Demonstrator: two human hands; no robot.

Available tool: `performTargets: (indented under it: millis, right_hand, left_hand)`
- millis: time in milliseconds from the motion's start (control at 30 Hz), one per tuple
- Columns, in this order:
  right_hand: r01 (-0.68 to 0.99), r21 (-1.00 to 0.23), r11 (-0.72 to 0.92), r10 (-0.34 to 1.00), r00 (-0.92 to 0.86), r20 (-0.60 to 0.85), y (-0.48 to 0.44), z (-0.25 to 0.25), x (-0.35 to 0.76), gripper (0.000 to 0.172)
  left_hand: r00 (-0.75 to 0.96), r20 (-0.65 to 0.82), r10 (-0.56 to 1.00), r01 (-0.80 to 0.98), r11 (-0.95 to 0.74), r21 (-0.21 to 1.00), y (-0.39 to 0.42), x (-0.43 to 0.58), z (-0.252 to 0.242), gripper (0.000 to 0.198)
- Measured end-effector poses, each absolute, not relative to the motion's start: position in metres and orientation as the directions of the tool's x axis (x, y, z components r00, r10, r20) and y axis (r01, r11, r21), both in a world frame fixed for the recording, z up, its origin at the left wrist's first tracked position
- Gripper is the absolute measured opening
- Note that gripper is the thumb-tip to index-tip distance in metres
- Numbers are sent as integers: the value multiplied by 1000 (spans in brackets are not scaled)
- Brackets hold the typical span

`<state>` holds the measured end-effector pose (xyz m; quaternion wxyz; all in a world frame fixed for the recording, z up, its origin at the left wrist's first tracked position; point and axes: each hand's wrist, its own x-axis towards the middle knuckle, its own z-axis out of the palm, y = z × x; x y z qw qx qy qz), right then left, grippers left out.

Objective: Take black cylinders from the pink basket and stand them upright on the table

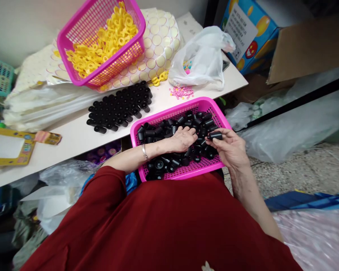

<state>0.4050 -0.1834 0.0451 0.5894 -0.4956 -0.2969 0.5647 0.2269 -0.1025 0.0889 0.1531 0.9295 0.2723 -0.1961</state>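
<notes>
A pink plastic basket [180,175] full of loose black plastic cylinders [159,164] rests against my lap at the table edge. My left hand [183,139] lies over the pile inside it, back upward, fingers loosely spread and reaching down to the pieces. Just above the basket's right side, my right hand [232,148] pinches one black cylinder [215,135] between thumb and fingers, held roughly level. Many similar cylinders stand upright in close rows [118,107] on the white table, left of the basket; a few at the front edge lean or lie over.
Behind the rows, a pink basket [101,71] of yellow plastic rings [110,39] sits tilted on dotted sheeting [158,34]. Small pink beads [182,92] lie by a white plastic bag [203,56]. A yellow carton [11,146] is at left, a blue box [250,32] at back right.
</notes>
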Motion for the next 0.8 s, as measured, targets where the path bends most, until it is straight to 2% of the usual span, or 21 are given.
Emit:
performTargets:
  millis: [133, 233, 333, 400, 500, 633, 800]
  right_hand:
    - [-266, -960, -92, 940, 295, -172, -182, 39, 398, 48]
    - [-164, -983, -82, 936, 327, -133, -181, 36, 394, 48]
    - [-82, -994, -71, 948, 303, -93, -182, 37, 392, 43]
    - [-30, -998, -57, 962, 266, -63, -183, 38, 392, 41]
    - [46, -998, -40, 978, 206, -30, -186, 39, 391, 39]
    - [186, -983, 0, 981, 193, 36, -188, 38, 389, 35]
    - [415, -905, 93, 973, 153, 171, -188, 47, 389, 27]
  left_hand:
    - [835, -351, 424, 537, -767, 351, -98, 222, 75, 39]
    - [815, -273, 511, 567, -604, 560, -92, 221, 59, 38]
    - [772, -218, 598, 515, -386, 765, -87, 222, 51, 52]
    - [765, -180, 618, 448, -311, 838, -87, 222, 53, 62]
    - [762, -136, 633, 403, -298, 865, -89, 222, 60, 67]
    - [761, -117, 638, 414, -339, 845, -95, 221, 66, 69]
    - [763, -107, 638, 430, -375, 821, -97, 216, 67, 73]
